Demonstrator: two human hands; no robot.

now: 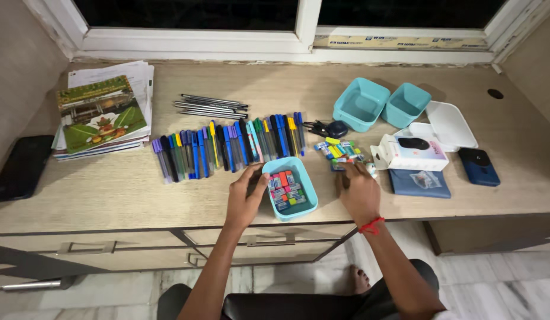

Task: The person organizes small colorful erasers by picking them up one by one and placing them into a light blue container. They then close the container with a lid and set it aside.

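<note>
Sorting so far: the teal tub (pixel 289 188) at the near edge of the table (pixel 138 189) already holds a layer of small coloured erasers, pink, orange, green and blue; judging by that, a good part of the erasers has gone in
Left to do: a small heap of loose erasers (pixel 340 151) lies on the table just beyond the right hand; these look like what remains outside the tub
Left hand (pixel 245 198): rests against the tub's left wall, fingers curled over its rim, steadying it; it grips the tub and nothing else
Right hand (pixel 358 189): palm down on the table just right of the tub, fingertips at the near edge of the loose erasers; whether it pinches one I cannot tell, since the fingers hide it
Pens: a long row of pens (pixel 227 148) in blue, purple, green, yellow and black lies side by side beyond the tub; a few grey pencils (pixel 212 106) lie apart, farther back
Spare tubs: two more teal tubs (pixel 381 104) stand empty near the window, touching each other, with a white lid (pixel 453 124) beside them
Other things: a stack of booklets (pixel 103 112) at far left; a dark phone (pixel 20 166) at the left edge; a white box (pixel 411 155) and a blue wallet (pixel 478 166) at right; dark keys (pixel 325 128) behind the erasers
</note>
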